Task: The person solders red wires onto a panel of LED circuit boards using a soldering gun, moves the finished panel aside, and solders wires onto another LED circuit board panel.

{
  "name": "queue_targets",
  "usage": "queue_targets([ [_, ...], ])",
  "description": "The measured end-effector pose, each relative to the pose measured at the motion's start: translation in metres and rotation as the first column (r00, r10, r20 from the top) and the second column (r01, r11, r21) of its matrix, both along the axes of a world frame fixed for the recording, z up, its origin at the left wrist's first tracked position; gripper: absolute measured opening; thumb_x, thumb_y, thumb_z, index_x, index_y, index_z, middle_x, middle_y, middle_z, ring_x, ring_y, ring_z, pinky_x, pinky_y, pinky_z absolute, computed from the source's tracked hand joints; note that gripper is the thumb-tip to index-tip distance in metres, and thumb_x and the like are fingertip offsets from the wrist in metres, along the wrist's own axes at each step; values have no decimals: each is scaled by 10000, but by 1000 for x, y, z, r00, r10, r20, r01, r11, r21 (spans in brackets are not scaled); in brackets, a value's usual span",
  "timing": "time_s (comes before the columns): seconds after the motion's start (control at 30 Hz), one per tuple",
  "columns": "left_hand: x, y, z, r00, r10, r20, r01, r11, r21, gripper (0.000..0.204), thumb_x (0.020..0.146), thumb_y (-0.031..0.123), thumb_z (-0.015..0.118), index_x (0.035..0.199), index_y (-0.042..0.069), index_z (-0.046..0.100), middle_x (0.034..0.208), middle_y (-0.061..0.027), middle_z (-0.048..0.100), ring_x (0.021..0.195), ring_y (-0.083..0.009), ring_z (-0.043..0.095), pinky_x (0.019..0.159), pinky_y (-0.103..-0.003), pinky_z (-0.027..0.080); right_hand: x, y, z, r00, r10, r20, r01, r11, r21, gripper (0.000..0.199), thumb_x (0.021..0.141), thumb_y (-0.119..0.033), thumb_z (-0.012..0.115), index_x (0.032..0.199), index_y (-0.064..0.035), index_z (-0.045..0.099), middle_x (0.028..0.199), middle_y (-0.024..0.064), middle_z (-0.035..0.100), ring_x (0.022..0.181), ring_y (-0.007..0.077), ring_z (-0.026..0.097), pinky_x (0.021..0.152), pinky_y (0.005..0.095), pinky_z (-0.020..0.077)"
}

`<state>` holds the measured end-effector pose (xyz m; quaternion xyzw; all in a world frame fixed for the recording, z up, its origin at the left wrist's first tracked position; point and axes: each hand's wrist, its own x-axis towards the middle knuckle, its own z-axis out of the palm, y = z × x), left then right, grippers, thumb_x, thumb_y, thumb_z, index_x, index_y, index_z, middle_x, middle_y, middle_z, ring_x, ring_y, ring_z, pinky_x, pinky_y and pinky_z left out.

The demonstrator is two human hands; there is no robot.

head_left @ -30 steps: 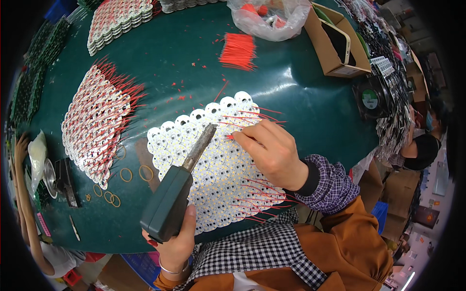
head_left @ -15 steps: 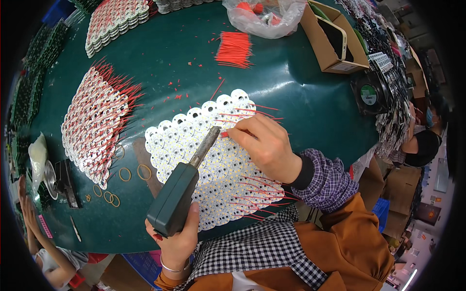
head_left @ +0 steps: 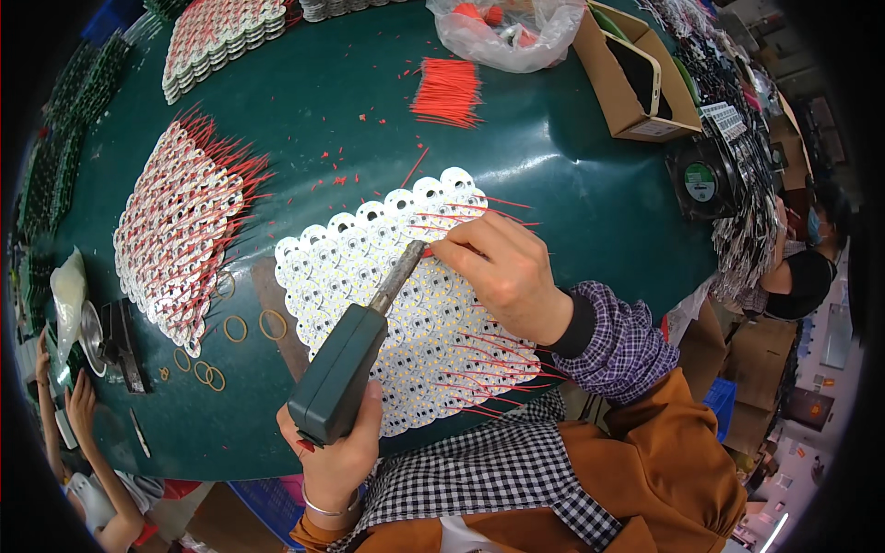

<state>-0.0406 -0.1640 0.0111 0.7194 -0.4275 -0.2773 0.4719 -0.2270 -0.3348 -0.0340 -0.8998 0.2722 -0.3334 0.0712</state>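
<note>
My left hand [head_left: 339, 453] grips a dark green soldering gun [head_left: 343, 369] whose metal tip touches a sheet of white round circuit boards [head_left: 369, 267] lying on the dark green table [head_left: 572, 184]. My right hand [head_left: 502, 272] pinches a thin red wire [head_left: 431, 249] and holds it against the boards right at the tip. Red wires stick out from the boards along the sheet's right side.
A second batch of round boards with red wires [head_left: 180, 226] lies to the left. A bundle of cut red wires [head_left: 447, 92], a plastic bag [head_left: 502, 28] and a cardboard box [head_left: 631, 78] sit at the back. Rubber bands [head_left: 249, 325] lie near the front. Other people's hands [head_left: 78, 401] work at the left edge.
Both hands stay over the white boards; the soldering tip and my right hand have shifted slightly along the sheet. The view has tilted a little.
</note>
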Motion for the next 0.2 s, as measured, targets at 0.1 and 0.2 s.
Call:
queue_targets([
  [0.1,-1,-2,6,997,10,-77,-6,999,50,174,779,116,812,906,30,730,736,-34,663,570,-160,585,578,-302,428,0,0,0,1000,-7,-6,7,1000,-4,201,713,-32,675,913,-13,673,854,66,598,797,223,618,700,340,521],
  [0.2,0,4,8,998,-4,59,-3,993,118,243,806,173,805,964,10,716,820,-3,706,671,-176,645,820,-313,453,1,2,1,1000,-19,-19,19,1000,7,207,713,-30,675,919,-16,676,860,64,600,801,222,617,709,339,526],
])
